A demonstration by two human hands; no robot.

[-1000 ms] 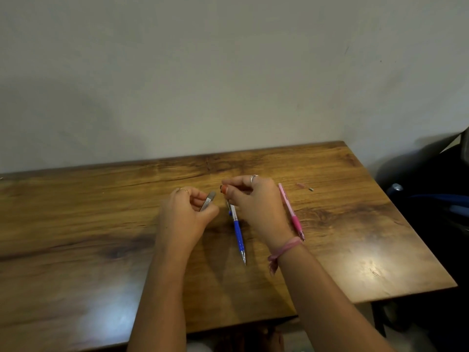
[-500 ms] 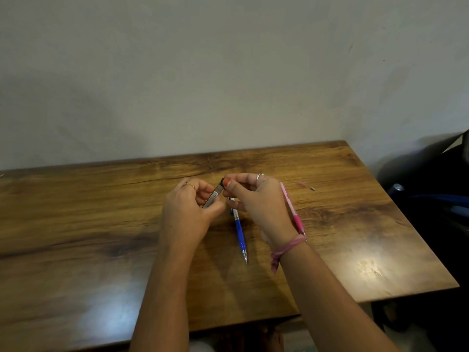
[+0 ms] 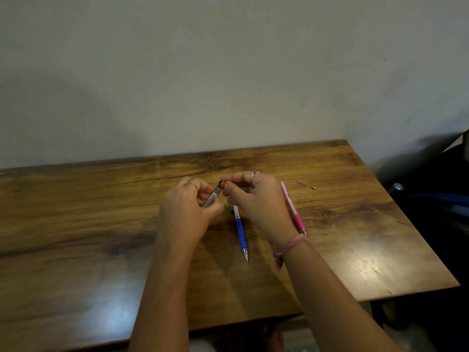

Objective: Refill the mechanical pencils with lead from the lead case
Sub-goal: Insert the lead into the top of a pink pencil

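My left hand [image 3: 185,212] grips the slim grey lead case [image 3: 212,196] above the middle of the wooden table [image 3: 76,237], its dark top end pointing up and right. My right hand [image 3: 256,199] pinches that top end between thumb and fingers. A blue mechanical pencil [image 3: 239,229] lies on the table below my hands, its tip toward me and its upper end hidden by my right hand. A pink mechanical pencil [image 3: 291,208] lies to the right, partly behind my right wrist.
Two tiny loose parts, a pinkish piece [image 3: 302,183] and a small grey piece [image 3: 313,188], lie on the table at the back right. A wall stands behind the table. A dark chair or bag [image 3: 436,199] sits past the table's right edge.
My hands have come together: the right hand's fingertips moved left onto the top end of the lead case, which the left hand raised and tilted toward them. The pencils have not moved.
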